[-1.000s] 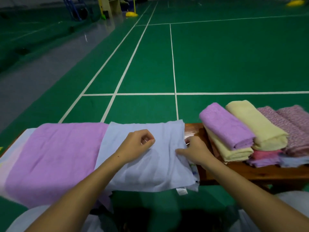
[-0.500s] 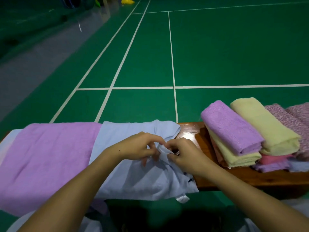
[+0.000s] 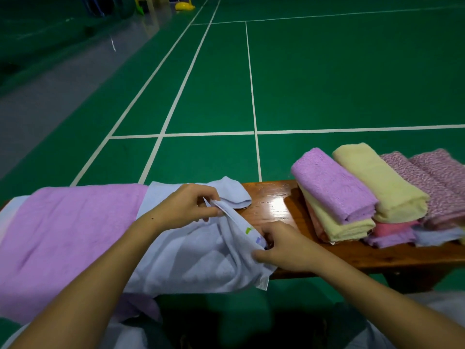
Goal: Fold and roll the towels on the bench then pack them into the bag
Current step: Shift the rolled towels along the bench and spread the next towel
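We have the pale blue terry towel (image 3: 191,260) on the near left of the wooden bench (image 3: 364,258); our left hand (image 3: 183,207) pinches its raised edge, our right hand (image 3: 284,250) grips the near corner. Soft, light and floppy, it likely handles best by edges.

A light blue towel (image 3: 191,258) lies across a wooden bench (image 3: 271,205), its right edge lifted into a ridge. The left hand (image 3: 186,207) pinches that ridge near its far end, and the right hand (image 3: 284,248) grips it nearer the front edge. A purple towel (image 3: 63,235) lies flat to the left, partly under the blue one. To the right, rolled and folded towels (image 3: 377,195) sit stacked on the bench. Behind is a green court floor (image 3: 327,84) with white lines.
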Available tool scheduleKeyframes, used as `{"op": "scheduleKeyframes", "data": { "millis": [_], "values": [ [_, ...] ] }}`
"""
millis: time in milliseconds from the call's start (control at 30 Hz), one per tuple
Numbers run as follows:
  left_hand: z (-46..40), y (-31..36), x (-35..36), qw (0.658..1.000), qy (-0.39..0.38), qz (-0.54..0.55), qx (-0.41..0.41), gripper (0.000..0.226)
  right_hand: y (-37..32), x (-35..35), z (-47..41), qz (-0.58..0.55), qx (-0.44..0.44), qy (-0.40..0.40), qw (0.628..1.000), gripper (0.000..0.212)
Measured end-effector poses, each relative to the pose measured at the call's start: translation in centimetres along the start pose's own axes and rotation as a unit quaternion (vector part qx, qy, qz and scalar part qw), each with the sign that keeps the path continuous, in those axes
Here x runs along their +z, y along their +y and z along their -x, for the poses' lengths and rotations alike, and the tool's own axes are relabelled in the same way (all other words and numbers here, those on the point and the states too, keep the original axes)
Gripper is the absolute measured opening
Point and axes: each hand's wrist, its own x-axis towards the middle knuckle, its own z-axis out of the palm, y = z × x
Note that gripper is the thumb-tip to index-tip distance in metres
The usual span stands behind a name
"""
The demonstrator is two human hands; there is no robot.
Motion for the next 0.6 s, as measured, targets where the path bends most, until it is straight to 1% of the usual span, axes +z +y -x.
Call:
{"op": "scheduleKeyframes", "data": {
  "millis": [67, 100, 233, 333, 400, 467, 533, 600],
  "values": [
    [0.1, 0.1, -0.2, 0.999, 0.011, 0.045, -0.006, 0.007, 0.6, -0.4, -0.1, 0.004, -0.007, 0.012, 1.0, 0.029],
    [0.2, 0.2, -0.3, 0.998, 0.013, 0.063, -0.007, 0.006, 0.7, -0.6, -0.1, 0.007, -0.013, 0.021, 1.0, 0.031],
    [0.4, 0.5, -0.5, 0.991, 0.018, 0.129, -0.004, 0.011, 0.3, -1.0, -0.9, 0.01, -0.042, 0.07, 0.997, 0.017],
    [0.5, 0.9, -0.9, 0.984, 0.03, 0.177, 0.003, 0.011, -0.3, -0.8, -2.1, -0.005, -0.057, 0.122, 0.991, 0.02],
    [0.7, 1.0, -1.2, 0.977, 0.041, 0.209, -0.002, 0.012, -0.5, -0.7, -2.8, -0.053, -0.048, 0.149, 0.986, 0.018],
    [0.9, 0.9, -1.6, 0.973, 0.047, 0.225, -0.007, 0.014, -0.7, -0.6, -3.6, -0.123, -0.028, 0.16, 0.979, 0.011],
    [1.2, 0.7, -2.0, 0.971, 0.048, 0.235, -0.005, 0.015, -1.1, -0.3, -4.2, -0.181, -0.014, 0.153, 0.971, 0.004],
    [1.5, 0.4, -2.4, 0.968, 0.053, 0.244, -0.003, 0.016, -1.7, 0.2, -4.4, -0.239, -0.018, 0.138, 0.961, 0.007]
  ]
}}
